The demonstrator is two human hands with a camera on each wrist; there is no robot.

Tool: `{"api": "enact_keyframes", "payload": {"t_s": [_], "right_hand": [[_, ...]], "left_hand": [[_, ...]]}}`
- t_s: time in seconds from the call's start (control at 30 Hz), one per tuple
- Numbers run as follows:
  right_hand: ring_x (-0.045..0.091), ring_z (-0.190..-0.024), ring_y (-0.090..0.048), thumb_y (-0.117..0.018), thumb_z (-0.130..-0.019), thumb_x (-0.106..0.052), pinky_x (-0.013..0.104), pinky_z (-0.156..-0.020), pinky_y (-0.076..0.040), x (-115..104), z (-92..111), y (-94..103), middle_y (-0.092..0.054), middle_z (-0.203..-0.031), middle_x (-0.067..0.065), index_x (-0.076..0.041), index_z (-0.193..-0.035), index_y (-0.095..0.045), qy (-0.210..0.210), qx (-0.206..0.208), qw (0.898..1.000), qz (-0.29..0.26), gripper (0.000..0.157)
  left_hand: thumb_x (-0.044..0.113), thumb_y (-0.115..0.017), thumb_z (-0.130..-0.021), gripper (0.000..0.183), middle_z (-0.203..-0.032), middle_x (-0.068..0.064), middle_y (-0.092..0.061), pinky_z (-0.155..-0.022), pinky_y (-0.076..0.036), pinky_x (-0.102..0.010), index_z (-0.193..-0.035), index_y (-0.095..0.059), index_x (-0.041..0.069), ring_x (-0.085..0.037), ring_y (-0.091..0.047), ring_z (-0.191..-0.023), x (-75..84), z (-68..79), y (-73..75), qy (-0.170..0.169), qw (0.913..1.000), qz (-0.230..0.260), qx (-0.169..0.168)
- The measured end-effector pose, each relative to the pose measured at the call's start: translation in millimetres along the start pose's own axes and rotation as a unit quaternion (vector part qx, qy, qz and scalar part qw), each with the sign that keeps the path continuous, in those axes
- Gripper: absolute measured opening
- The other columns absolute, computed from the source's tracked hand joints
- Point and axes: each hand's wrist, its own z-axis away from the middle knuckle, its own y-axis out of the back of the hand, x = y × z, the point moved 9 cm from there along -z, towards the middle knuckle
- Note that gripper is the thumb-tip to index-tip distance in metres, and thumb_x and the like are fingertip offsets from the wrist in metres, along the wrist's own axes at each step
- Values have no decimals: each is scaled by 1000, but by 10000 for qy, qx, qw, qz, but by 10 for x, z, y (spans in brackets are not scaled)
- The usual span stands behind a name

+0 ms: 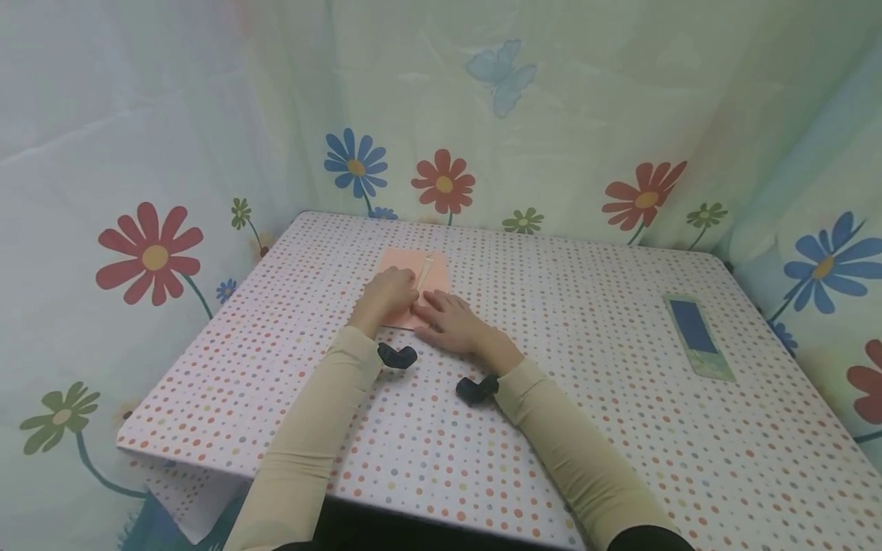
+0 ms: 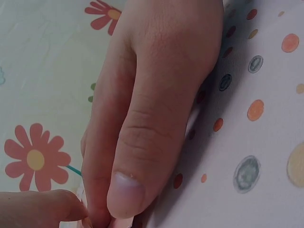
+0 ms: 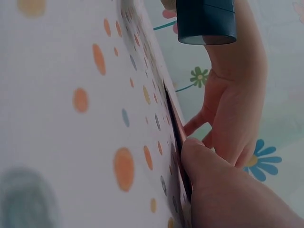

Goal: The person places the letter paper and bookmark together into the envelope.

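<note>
Pink card's (image 1: 439, 275) under spread R fingers (image 1: 441, 302); L fingers (image 1: 402, 282) curled, hold unclear, thumbnail (image 2: 128, 184) in L-wrist cam only.

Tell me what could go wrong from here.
The left hand and right hand are close together at the pink sheet and might get in each other's way. The narrow pale strip there, close by the left hand, could be knocked askew if it is loose.

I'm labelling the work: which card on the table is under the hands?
The pink card, with the left hand and right hand on it; the green card with a blue panel lies untouched, off to the right.
</note>
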Motion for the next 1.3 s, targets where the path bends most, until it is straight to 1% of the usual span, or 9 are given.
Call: {"api": "enact_keyframes", "payload": {"t_s": [0.1,0.2,0.37,0.53,0.73,0.87,0.97,1.1,1.3], "right_hand": [[30,-148,-9,-31,-97,-57,52,-118,-11,17,-5,7,-12,-160,8,-32,-150,-28,11,12,10000,20,59],[30,-147,-13,-33,-97,-56,51,-117,-14,51,6,34,-15,-159,8,-32,-149,-29,17,87,9999,-71,58],[31,-144,-22,-36,-98,-51,50,-116,-21,141,48,150,-22,-157,10,-27,-148,-35,-2,328,9985,-438,55],[31,-143,-25,-40,-99,-45,52,-115,-24,375,111,288,-26,-155,9,-25,-146,-39,-455,516,9952,-693,51],[34,-143,-25,-40,-99,-42,53,-115,-23,681,221,393,-24,-155,11,-24,-147,-35,-1034,597,9903,-717,52],[36,-142,-24,-42,-99,-38,54,-115,-22,832,311,479,-24,-154,14,-21,-148,-34,-1237,746,9868,-737,52],[38,-142,-23,-43,-100,-36,55,-114,-22,970,376,538,-25,-154,17,-18,-148,-34,-1369,894,9837,-753,52],[39,-142,-20,-43,-100,-36,57,-114,-20,1166,465,585,-22,-154,18,-16,-148,-34,-1703,1014,9771,-775,53],[41,-143,-17,-43,-100,-33,58,-114,-18,1426,601,651,-19,-155,20,-14,-148,-32,-2088,1119,9689,-716,53]], "left_hand": [[33,-49,-92,51,-138,-12,-49,-104,-41,-50,-139,-47,14,-34,-49,-125,7,-11,6,-30,10000,-41,49],[33,-49,-92,50,-137,-12,-50,-102,-42,-50,-138,-48,13,-34,-51,-123,26,-19,-3,-109,9999,-70,73],[32,-48,-94,49,-138,-12,-50,-102,-42,-49,-139,-47,13,-33,-50,-125,29,-17,-36,-77,10000,13,13],[33,-48,-94,49,-137,-11,-51,-102,-42,-50,-139,-47,14,-33,-51,-124,21,-19,-44,41,10000,57,-58],[30,-48,-92,46,-129,-11,-55,-97,-46,-47,-135,-51,14,-30,-55,-113,22,-30,-34,-29,10000,63,0],[30,-48,-92,45,-127,-11,-56,-94,-47,-46,-133,-51,14,-27,-56,-107,21,-27,-22,-39,10000,81,26],[30,-48,-92,46,-130,-10,-55,-96,-46,-46,-135,-50,14,-28,-55,-110,18,-24,-18,-24,10000,87,9],[30,-47,-92,48,-134,-10,-52,-101,-43,-47,-137,-48,15,-30,-53,-118,4,-21,-27,38,9999,118,-54],[31,-47,-92,49,-135,-10,-52,-100,-43,-47,-138,-48,15,-29,-53,-117,-8,-19,-30,100,9998,168,-85]]}}
